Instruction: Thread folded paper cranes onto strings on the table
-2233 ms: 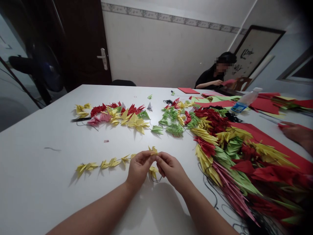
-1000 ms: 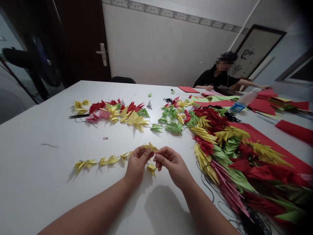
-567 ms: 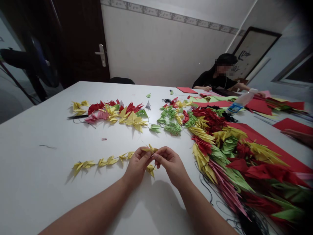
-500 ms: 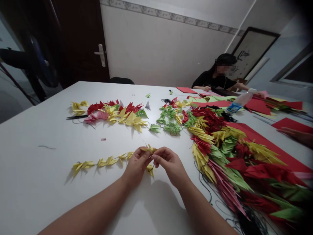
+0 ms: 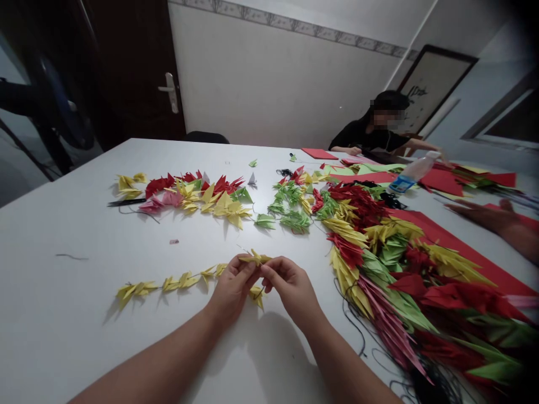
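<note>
My left hand [image 5: 231, 286] is closed on a folded yellow paper piece [image 5: 256, 257] above the white table [image 5: 168, 348]. A thin needle-like sliver sticks up beside that piece. Close against it on the right, my right hand [image 5: 292, 286] is pinched at the paper's lower edge, where a dark thread shows between the hands; what exactly its fingertips grip is too small to make out. A string of yellow folded papers [image 5: 181, 280] runs leftward from my left hand along the table. Another yellow piece [image 5: 256, 296] hangs just below the hands.
Behind lie colourful paper strings [image 5: 225, 202] and black scissors [image 5: 126, 202]. A large pile of red, yellow and green folded papers [image 5: 391, 252] covers the right, with loose black cord. A bottle [image 5: 415, 173] stands tilted beyond. A person [image 5: 379, 126] sits across; another person's hand [image 5: 497, 219] reaches in at right.
The view has shifted slightly. The other person's hand at the right has moved further in over the table. My hands keep nearly the same hold, with the sliver leaning more to the left.
</note>
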A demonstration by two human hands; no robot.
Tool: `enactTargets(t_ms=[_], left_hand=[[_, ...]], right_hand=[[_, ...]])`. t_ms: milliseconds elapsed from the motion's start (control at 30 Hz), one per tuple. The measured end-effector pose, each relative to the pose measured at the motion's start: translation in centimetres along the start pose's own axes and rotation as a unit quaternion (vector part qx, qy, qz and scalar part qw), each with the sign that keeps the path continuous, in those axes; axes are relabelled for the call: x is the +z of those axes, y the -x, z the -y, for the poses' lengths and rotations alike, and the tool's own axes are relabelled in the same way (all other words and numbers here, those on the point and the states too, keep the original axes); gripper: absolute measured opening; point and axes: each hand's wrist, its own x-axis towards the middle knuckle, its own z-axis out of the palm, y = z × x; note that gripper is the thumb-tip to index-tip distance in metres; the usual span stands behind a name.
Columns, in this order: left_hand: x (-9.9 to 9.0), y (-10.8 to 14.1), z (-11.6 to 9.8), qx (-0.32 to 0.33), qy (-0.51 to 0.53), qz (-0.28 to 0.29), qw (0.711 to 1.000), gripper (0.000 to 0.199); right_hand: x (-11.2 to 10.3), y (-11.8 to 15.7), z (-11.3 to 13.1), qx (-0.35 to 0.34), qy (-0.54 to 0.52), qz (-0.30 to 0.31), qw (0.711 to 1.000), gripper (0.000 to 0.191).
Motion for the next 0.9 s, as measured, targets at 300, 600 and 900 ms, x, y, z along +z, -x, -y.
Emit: enactTargets(t_ms=[300, 600, 900], left_hand=[[0.37, 0.31, -0.06, -0.033, -0.005, 0.016, 0.999, 0.022], [0.47, 0.52, -0.27, -0.036, -0.012, 0.023, 0.999, 0.020], [0.14, 0.54, -0.09, -0.029, -0.008, 0.041, 0.999, 0.019]], right_hand=[[0.09, 0.04, 0.14, 0.096, -0.116, 0.032, 0.988, 0.027], [0.11, -0.05, 0.15, 0.050, -0.060, 0.025, 0.997, 0.024], [0.17, -0.07, 0.09, 0.019, -0.025, 0.024, 0.999, 0.025]])
